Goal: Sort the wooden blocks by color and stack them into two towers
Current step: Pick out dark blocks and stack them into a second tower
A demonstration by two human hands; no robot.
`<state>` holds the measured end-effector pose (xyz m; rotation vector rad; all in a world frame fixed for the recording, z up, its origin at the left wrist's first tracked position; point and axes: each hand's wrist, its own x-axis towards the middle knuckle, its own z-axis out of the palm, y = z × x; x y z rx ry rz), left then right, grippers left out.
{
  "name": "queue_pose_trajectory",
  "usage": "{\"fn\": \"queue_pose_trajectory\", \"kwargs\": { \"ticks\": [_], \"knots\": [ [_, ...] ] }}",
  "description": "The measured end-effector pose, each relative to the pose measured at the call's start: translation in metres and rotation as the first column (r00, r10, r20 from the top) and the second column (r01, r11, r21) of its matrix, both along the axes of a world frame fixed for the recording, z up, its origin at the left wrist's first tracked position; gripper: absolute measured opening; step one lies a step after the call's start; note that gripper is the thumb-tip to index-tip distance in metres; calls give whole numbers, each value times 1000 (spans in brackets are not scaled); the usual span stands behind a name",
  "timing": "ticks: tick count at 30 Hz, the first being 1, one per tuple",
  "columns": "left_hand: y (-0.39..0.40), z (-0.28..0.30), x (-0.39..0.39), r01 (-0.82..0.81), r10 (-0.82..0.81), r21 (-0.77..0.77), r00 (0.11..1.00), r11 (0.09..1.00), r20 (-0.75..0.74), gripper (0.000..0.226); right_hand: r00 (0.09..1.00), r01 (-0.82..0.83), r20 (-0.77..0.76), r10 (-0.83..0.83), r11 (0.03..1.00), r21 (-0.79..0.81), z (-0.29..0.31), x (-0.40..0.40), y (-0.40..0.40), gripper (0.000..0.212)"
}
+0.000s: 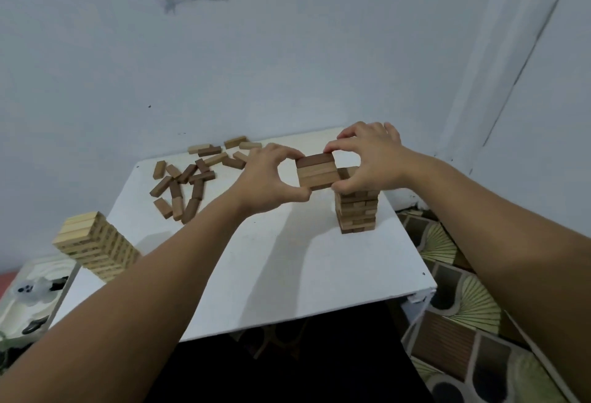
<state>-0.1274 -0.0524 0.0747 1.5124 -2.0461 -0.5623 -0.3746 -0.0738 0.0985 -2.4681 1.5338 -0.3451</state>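
Observation:
A small bundle of brown wooden blocks (317, 172) hangs in the air between both hands, its top block darker than the two below. My left hand (268, 178) pinches its left end and my right hand (367, 159) pinches its right end. Just below the right hand stands a brown tower (357, 210) on the white table (287, 262). A pale tower (92, 242) stands at the table's near left corner. Several loose blocks (188, 182), light and dark mixed, lie scattered at the far left of the table.
The table stands in a corner between a white wall behind and a wall on the right. A patterned mat (463, 306) covers the floor on the right. A white tray with small items (32, 294) sits low on the left.

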Motion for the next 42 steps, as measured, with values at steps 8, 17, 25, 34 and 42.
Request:
{"fn": "queue_pose_trajectory", "kwargs": {
  "ticks": [8,17,25,34,42],
  "knots": [
    [-14,-3,-51,70,-71,105,997,992,5,70,995,90,29,-93,991,97,-11,-54,5,67],
    [-22,-7,-60,65,-58,194,998,979,-39,60,992,92,65,-104,981,173,-17,-65,-2,78],
    [-20,-10,-59,85,-64,255,994,963,-91,64,990,75,95,-102,964,256,-19,-68,-6,70],
    [-18,-13,-45,70,-2,343,981,937,-195,80,965,56,220,-140,935,350,-27,-75,-7,92],
    [-18,-16,-41,84,17,354,962,931,-273,67,954,50,256,-153,928,369,-23,-74,-1,77]
  ]
}}
